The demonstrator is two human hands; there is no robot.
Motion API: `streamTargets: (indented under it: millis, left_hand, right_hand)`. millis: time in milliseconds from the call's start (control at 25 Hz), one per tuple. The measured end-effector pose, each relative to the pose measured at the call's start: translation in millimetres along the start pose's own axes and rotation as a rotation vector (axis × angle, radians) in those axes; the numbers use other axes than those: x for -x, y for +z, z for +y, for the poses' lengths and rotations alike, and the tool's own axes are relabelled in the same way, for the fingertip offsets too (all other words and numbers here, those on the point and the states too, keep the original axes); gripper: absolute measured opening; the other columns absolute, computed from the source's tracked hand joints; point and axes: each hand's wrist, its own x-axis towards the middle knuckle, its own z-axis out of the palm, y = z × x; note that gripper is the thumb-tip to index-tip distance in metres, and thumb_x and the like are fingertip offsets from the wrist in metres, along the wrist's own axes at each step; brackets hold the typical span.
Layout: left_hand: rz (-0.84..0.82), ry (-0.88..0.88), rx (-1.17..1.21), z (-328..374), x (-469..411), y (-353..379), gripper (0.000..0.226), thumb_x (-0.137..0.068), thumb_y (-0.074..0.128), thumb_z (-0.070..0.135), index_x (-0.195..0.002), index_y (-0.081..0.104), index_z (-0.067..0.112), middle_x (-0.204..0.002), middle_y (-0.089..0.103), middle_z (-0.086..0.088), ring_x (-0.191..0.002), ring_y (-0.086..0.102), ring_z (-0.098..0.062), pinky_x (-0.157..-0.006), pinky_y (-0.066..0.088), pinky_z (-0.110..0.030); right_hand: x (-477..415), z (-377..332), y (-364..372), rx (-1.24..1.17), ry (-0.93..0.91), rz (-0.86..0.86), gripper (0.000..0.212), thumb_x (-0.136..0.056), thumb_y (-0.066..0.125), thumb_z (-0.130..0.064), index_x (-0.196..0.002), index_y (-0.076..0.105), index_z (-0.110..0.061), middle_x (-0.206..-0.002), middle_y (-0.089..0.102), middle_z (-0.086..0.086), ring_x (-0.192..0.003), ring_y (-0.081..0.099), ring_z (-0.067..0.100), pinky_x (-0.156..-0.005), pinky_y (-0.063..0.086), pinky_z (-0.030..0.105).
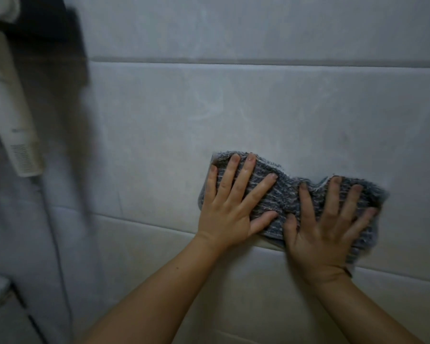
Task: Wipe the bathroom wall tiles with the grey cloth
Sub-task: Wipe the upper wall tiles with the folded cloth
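A grey striped cloth lies spread flat against the pale wall tiles, right of the middle of the view. My left hand presses on the cloth's left half with its fingers straight and splayed. On the right half, my right hand presses the same way, palm flat. The cloth bunches a little between the two hands. Its lower edge is hidden under my palms.
A white bottle with a barcode label hangs or stands at the far left, beside a dark blurred fixture. Grout lines run across the wall above and below the cloth. A floor or ledge edge shows at the bottom left.
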Motion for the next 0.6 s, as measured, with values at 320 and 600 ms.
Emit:
streamTargets:
  millis: [320, 600]
  left_hand:
    - [-0.040, -0.040, -0.034, -119.5, 44.3, -11.9, 0.069, -0.095, 0.042, 0.063, -0.152, 0.027, 0.028, -0.156, 0.025, -0.017, -0.153, 0.005, -0.030, -0.120, 0.012, -0.059]
    - [-0.052, -0.063, -0.051, -176.5, 82.4, -13.2, 0.070, -0.096, 0.039, 0.063, -0.152, 0.021, 0.025, -0.166, -0.003, -0.009, -0.153, 0.002, -0.034, -0.119, 0.008, -0.061]
  right_hand:
    - [-8.8, -119.1, 26.3, -0.058, -0.040, -0.016, 0.061, -0.099, 0.035, -0.042, -0.155, 0.015, -0.027, -0.157, 0.010, 0.016, -0.149, -0.006, 0.037, -0.113, 0.003, 0.066]
    - [-9.5, -173.5, 34.5, -0.107, -0.154, -0.045, 0.057, -0.098, 0.039, -0.047, -0.151, 0.026, -0.029, -0.155, 0.022, 0.012, -0.149, -0.007, 0.034, -0.117, -0.002, 0.061]
